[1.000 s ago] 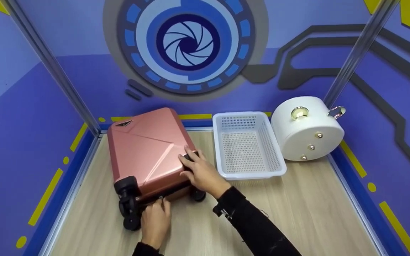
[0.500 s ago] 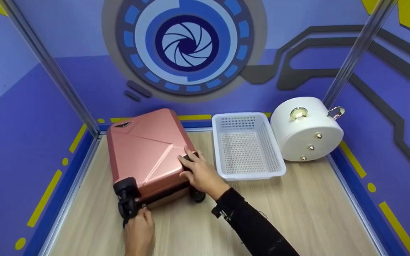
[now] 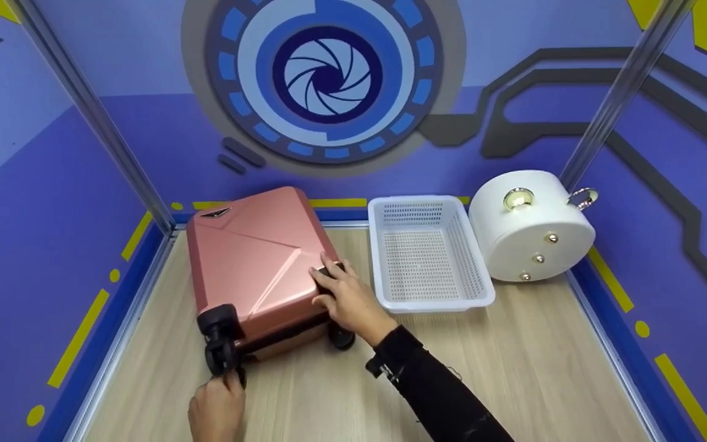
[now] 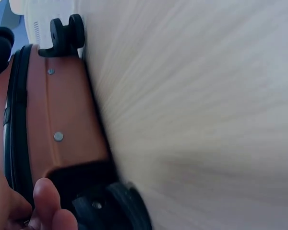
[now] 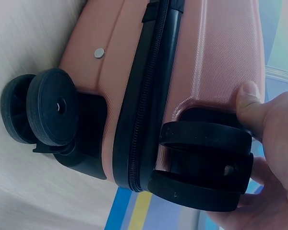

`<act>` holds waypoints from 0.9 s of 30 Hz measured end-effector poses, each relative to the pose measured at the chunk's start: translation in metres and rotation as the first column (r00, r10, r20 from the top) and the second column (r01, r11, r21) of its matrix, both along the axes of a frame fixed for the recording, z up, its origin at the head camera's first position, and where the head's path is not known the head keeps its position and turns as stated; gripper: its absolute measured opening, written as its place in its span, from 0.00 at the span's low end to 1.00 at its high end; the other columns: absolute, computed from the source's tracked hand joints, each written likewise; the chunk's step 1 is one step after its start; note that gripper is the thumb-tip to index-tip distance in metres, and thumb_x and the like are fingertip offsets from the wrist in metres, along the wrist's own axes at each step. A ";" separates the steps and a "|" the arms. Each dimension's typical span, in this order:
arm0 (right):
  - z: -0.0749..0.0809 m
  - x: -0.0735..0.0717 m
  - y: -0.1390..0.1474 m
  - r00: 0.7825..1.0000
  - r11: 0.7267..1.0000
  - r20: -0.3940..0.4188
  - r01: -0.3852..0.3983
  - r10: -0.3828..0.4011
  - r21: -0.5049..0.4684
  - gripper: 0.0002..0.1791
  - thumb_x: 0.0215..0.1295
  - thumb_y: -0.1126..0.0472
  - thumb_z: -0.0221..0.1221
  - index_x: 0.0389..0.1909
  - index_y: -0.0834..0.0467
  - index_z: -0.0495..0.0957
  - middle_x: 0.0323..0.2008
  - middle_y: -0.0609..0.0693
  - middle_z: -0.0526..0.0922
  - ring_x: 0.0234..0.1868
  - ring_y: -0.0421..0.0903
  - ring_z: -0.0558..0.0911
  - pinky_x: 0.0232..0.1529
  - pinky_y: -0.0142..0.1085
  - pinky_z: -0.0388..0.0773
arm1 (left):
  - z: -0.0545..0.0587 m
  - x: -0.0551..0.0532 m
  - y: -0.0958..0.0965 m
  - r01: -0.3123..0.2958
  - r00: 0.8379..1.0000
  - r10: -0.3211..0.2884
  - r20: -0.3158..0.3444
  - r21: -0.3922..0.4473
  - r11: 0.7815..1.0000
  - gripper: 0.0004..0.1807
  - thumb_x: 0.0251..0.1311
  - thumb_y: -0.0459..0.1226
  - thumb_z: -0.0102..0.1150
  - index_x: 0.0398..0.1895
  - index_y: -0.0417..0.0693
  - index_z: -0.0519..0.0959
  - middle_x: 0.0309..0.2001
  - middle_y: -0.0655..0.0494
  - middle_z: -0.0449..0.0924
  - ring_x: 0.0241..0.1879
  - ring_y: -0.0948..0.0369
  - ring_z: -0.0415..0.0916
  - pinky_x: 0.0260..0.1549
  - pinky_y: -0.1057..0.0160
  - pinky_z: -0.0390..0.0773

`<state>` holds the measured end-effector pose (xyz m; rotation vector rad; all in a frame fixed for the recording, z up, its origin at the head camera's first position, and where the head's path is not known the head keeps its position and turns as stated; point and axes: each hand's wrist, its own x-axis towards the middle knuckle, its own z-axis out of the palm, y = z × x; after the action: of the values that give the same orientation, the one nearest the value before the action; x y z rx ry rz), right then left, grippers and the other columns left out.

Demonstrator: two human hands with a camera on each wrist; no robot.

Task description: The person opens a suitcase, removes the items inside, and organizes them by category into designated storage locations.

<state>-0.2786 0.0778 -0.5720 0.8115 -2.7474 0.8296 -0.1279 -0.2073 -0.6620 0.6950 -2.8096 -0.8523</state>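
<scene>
A pink hard-shell suitcase (image 3: 261,258) lies on its side on the wooden surface, wheels toward me. Its dark zipper (image 5: 145,100) runs along the narrow side between the two shell halves. At the near left corner, beside a black caster wheel (image 3: 221,350), my left hand (image 3: 217,405) pinches the zipper pull (image 4: 26,222), mostly hidden by the fingers. My right hand (image 3: 353,301) holds the near right corner, fingers spread over the top and thumb (image 5: 249,103) on the end face beside another black wheel (image 5: 204,165).
A white perforated plastic basket (image 3: 433,305) stands right of the suitcase. Beside it is a white round case (image 3: 531,227) with gold studs and a ring handle. Blue printed panels (image 3: 145,135) with metal corner posts wall in the back and sides.
My left hand has slid leftward along the suitcase's near side with the zipper pull, from the middle to the left corner wheel. My right hand has stayed on its corner.
</scene>
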 end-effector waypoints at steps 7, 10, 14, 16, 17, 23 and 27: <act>0.001 -0.001 0.001 1.000 1.000 -0.007 0.006 -0.006 -0.016 0.35 0.74 0.45 0.68 0.80 0.48 0.76 0.86 0.57 0.65 0.82 0.76 0.67 0.81 0.63 0.68 | 0.003 -0.006 -0.023 -0.024 1.000 0.024 -0.013 0.005 1.000 0.20 0.72 0.41 0.54 0.46 0.31 0.87 0.45 0.22 0.87 0.46 0.22 0.84 0.44 0.29 0.80; -0.001 -0.001 0.000 1.000 1.000 -0.027 0.010 -0.011 -0.012 0.35 0.73 0.44 0.69 0.79 0.48 0.77 0.85 0.57 0.67 0.81 0.75 0.68 0.80 0.62 0.70 | 0.002 -0.010 -0.034 -0.031 0.997 0.030 -0.069 -0.007 1.000 0.20 0.71 0.40 0.54 0.52 0.35 0.88 0.46 0.25 0.89 0.45 0.23 0.85 0.45 0.28 0.80; -0.002 -0.001 0.000 1.000 1.000 -0.023 0.015 -0.015 -0.005 0.35 0.73 0.44 0.69 0.78 0.47 0.77 0.85 0.56 0.67 0.81 0.75 0.69 0.79 0.63 0.72 | 0.000 -0.018 -0.049 -0.002 0.992 -0.003 -0.126 -0.037 0.999 0.17 0.74 0.40 0.55 0.48 0.37 0.90 0.41 0.29 0.90 0.41 0.26 0.87 0.42 0.29 0.81; -0.002 -0.001 0.001 1.000 1.000 -0.018 0.014 -0.014 -0.006 0.35 0.73 0.44 0.69 0.79 0.47 0.77 0.85 0.56 0.67 0.81 0.76 0.68 0.79 0.63 0.72 | -0.002 -0.023 -0.055 0.028 0.987 -0.037 -0.156 -0.056 0.998 0.17 0.75 0.39 0.55 0.44 0.36 0.90 0.38 0.31 0.90 0.38 0.28 0.87 0.38 0.30 0.80; -0.002 -0.001 0.001 1.000 1.000 -0.015 0.013 -0.014 -0.007 0.35 0.73 0.43 0.69 0.79 0.47 0.77 0.85 0.56 0.67 0.81 0.76 0.68 0.79 0.63 0.71 | -0.002 -0.026 -0.058 0.043 0.984 -0.053 -0.168 -0.062 0.997 0.17 0.76 0.39 0.55 0.43 0.36 0.89 0.37 0.31 0.90 0.37 0.28 0.87 0.37 0.30 0.80; -0.001 0.000 0.001 1.000 1.000 0.005 0.018 -0.018 -0.015 0.36 0.74 0.43 0.68 0.80 0.46 0.76 0.86 0.54 0.66 0.83 0.74 0.66 0.81 0.60 0.70 | -0.003 -0.041 -0.072 0.081 0.968 -0.098 -0.232 -0.083 0.993 0.18 0.79 0.39 0.54 0.41 0.35 0.90 0.37 0.30 0.90 0.38 0.27 0.87 0.38 0.28 0.80; -0.001 0.000 0.000 1.000 1.000 0.003 0.018 -0.018 -0.017 0.36 0.74 0.43 0.68 0.80 0.47 0.76 0.86 0.54 0.65 0.83 0.73 0.66 0.81 0.60 0.70 | -0.001 -0.051 -0.078 0.079 0.968 -0.095 -0.234 -0.078 0.994 0.18 0.80 0.39 0.56 0.40 0.37 0.91 0.37 0.32 0.91 0.40 0.28 0.87 0.40 0.28 0.79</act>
<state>-0.2788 0.0782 -0.5728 0.7815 -2.7420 0.8493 -0.1786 -0.2856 -0.6631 0.4302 -2.6552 -0.7909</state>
